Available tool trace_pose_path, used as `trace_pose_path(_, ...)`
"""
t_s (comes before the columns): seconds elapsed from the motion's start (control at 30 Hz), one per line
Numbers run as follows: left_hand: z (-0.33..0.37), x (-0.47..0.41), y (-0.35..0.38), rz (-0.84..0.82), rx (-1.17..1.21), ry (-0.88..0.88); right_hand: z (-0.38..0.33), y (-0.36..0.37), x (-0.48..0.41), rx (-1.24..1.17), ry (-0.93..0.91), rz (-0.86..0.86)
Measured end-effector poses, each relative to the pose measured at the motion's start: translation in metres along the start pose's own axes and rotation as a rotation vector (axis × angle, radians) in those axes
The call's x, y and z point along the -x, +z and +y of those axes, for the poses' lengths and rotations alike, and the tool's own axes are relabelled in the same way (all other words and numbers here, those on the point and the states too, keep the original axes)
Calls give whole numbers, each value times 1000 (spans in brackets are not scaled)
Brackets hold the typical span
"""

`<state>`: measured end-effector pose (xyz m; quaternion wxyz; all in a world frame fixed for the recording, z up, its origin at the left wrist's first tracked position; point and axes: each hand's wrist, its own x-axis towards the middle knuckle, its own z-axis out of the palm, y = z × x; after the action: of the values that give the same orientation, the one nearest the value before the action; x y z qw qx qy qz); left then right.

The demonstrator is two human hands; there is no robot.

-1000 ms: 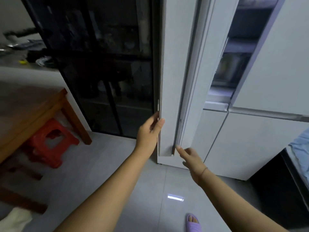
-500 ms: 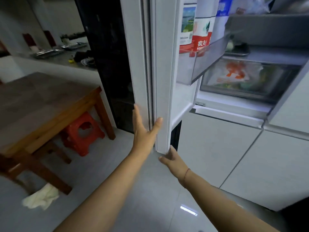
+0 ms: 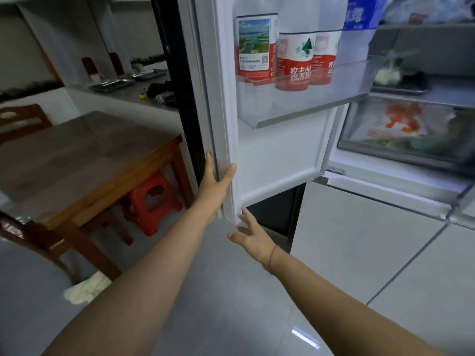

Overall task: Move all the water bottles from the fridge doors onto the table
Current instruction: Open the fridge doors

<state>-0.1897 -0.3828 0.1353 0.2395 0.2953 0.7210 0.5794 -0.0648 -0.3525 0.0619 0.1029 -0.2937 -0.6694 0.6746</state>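
Note:
The white left fridge door point(image 3: 277, 160) stands swung open. Its clear door shelf point(image 3: 308, 98) holds several water bottles: one with a landscape label point(image 3: 254, 47), one with a red and white label point(image 3: 295, 60), another red-labelled one point(image 3: 325, 60) behind it, and a blue-labelled one point(image 3: 359, 27) further right. My left hand point(image 3: 216, 186) grips the door's outer edge, thumb on the inner face. My right hand point(image 3: 250, 235) is just below the door's bottom corner, fingers spread, fingertips at the corner. The wooden table point(image 3: 77, 160) stands at the left.
A red plastic stool point(image 3: 151, 201) sits under the table, with a chair point(image 3: 23, 119) behind and a white cloth point(image 3: 87, 289) on the floor. The fridge interior shows a crisper drawer point(image 3: 401, 132). White lower fridge doors point(image 3: 372, 240) are shut. A counter point(image 3: 123, 91) carries trays.
The fridge door has swung wide open, revealing the bottles in its shelf. My left hand stayed on the door's edge; my right hand dropped just under the bottom corner.

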Motion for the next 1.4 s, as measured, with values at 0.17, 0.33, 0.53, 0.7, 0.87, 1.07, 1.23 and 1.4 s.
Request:
trace_pose_path(0.17,1,-8,-5,-6,-26,-7,-8,6,-12,-4,-33,-12)
trace_pose_path(0.33,0,-9,-5,-15,-14,3,-6,5,-13,-6,-38,-2)
trace_pose_path(0.53,-5,-10,-2,-2,-12,-6,-5,0,-11,-19,-51,11)
trace_pose_path(0.7,-26,6,7,111,-15,-134,-2,-23,-5,-49,-59,145)
trace_pose_path(0.87,-75,39,49,-2,9,-502,14,-79,12,-89,10,420)
trace_pose_path(1.07,-42,25,138,-307,-104,-383,40,-181,58,-162,88,706)
trace_pose_path(1.23,12,2,241,-508,-130,-219,65,-284,99,-282,110,937)
trace_pose_path(1.4,58,-11,361,-585,-86,-79,94,-384,124,-417,127,1092)
